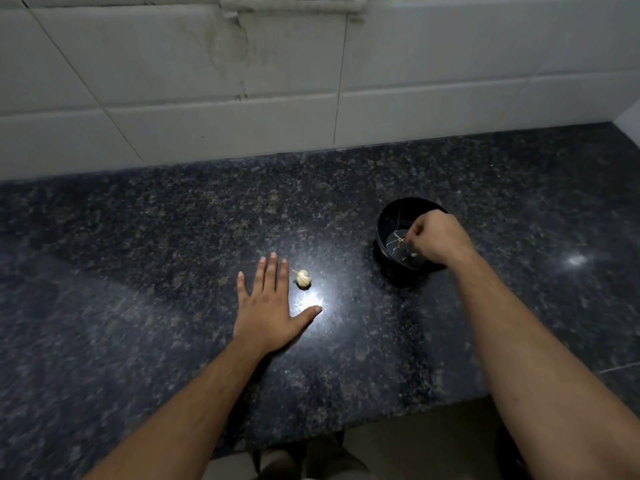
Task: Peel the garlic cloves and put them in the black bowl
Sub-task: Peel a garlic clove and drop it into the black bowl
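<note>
We're over the dark speckled granite counter point(145, 258), and our left hand point(273, 313) lies flat on it, fingers straight and spread, holding nothing, while the garlic bulb point(302, 278) sits just beside those fingertips, a touch to their right and not quite touching. That's the relation that counts: the bulb is right by the left hand and well apart from the right, so the left looks the natural one to take it. It's a small, papery, cream-coloured thing, ribbed into lobes, with its pointed stem end tipped up and to the left. Over to the right, our right hand point(434, 239) hovers above the black bowl point(389, 223), fingers curled with the tips drawn together as if pinching, though whether anything is between them we cannot tell. The bowl is round, straight-walled and glossy, with pale thread-like lines across its inside and what looks like a small pale piece, perhaps a peeled clove, lying at the bottom. Behind it all, a wall of white tiles point(173, 81), somewhat stained
</note>
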